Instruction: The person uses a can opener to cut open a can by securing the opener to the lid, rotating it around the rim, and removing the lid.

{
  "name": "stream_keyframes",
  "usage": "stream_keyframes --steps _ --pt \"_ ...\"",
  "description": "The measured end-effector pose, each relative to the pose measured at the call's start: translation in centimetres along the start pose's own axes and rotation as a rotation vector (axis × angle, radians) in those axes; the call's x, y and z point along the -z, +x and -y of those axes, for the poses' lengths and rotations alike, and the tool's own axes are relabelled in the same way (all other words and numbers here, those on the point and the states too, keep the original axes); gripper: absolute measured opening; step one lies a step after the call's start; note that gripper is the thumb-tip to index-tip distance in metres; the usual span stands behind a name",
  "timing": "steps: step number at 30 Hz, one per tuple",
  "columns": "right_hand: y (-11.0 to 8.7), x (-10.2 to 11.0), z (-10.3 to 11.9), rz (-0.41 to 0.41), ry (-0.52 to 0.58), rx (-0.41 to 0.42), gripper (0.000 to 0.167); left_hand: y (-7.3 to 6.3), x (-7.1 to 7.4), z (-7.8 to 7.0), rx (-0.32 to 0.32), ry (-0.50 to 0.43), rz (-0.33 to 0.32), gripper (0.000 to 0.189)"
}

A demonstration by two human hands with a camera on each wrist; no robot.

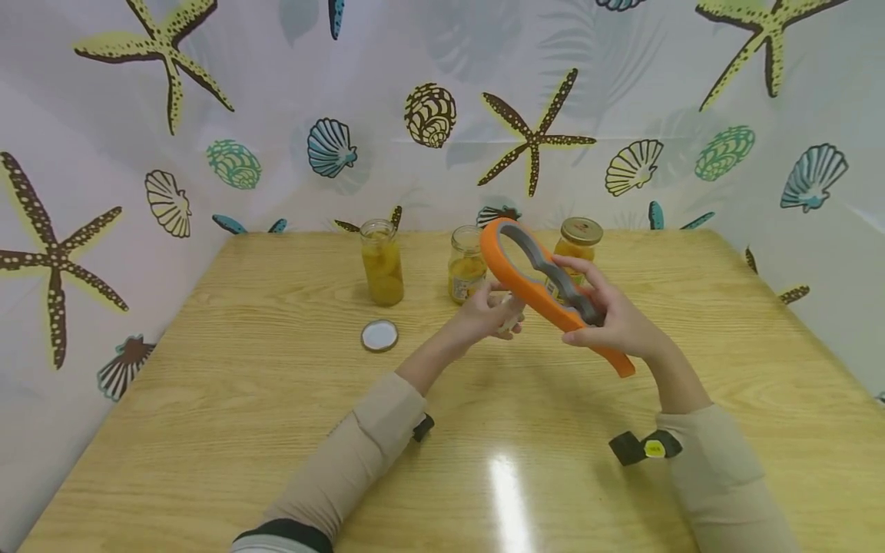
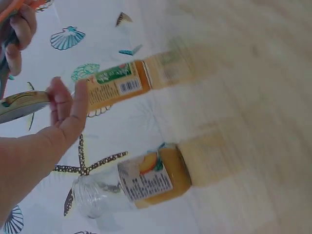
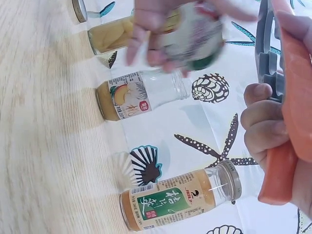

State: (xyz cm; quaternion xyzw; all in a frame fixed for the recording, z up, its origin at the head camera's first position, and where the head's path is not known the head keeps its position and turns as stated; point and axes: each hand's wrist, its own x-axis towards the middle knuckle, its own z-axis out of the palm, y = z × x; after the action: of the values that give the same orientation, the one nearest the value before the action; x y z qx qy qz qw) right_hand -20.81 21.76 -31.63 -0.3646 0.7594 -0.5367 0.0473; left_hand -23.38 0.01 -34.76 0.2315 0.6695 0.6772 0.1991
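Observation:
My left hand (image 1: 482,316) pinches a round metal jar lid (image 2: 22,106) by its edge, in front of the middle jar. In the right wrist view this lid (image 3: 199,39) is blurred, with its printed top showing. My right hand (image 1: 618,326) grips an orange and grey jar opener (image 1: 496,255), its looped end pointing up and to the left. Close behind the left hand stands the middle glass jar (image 1: 466,269), lidless and partly filled with yellow fruit. Beyond the opener, partly hidden by it, is a labelled jar (image 3: 173,199) with its gold lid (image 1: 581,230) on.
A taller lidless jar (image 1: 383,273) of yellow fruit stands upright at the left. In front of it a second lid (image 1: 379,336) lies white side up on the wooden table (image 1: 263,369). A patterned cloth (image 1: 387,184) with starfish and shells hangs behind and at both sides.

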Motion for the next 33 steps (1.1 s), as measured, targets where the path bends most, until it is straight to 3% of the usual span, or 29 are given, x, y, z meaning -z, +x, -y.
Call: stream_keyframes --steps 3,5,12,15,18,26,33 --pt "-0.1 0.2 0.0 0.012 -0.002 -0.002 0.085 0.2 0.9 0.6 0.082 0.366 -0.064 0.072" --pt "-0.3 0.2 -0.1 0.021 -0.003 0.000 0.085 0.4 1.3 1.0 0.129 0.554 -0.074 0.074" --pt "-0.5 0.2 -0.1 0.029 -0.015 0.009 0.085 1.3 2.3 2.1 0.294 0.915 -0.070 0.092" --pt "-0.6 0.2 -0.2 0.034 -0.019 0.016 0.085 1.8 2.8 2.8 0.353 1.018 -0.069 0.092" --pt "-0.7 0.3 -0.1 0.038 -0.025 0.024 0.086 2.1 3.0 3.3 0.365 1.041 -0.061 0.094" --pt "-0.9 0.3 -0.2 0.017 -0.057 0.016 0.087 2.5 3.3 3.4 0.330 1.174 -0.004 0.102" --pt "-1.0 0.3 -0.2 0.018 -0.061 -0.001 0.087 2.5 3.3 3.4 0.308 1.230 0.028 0.104"
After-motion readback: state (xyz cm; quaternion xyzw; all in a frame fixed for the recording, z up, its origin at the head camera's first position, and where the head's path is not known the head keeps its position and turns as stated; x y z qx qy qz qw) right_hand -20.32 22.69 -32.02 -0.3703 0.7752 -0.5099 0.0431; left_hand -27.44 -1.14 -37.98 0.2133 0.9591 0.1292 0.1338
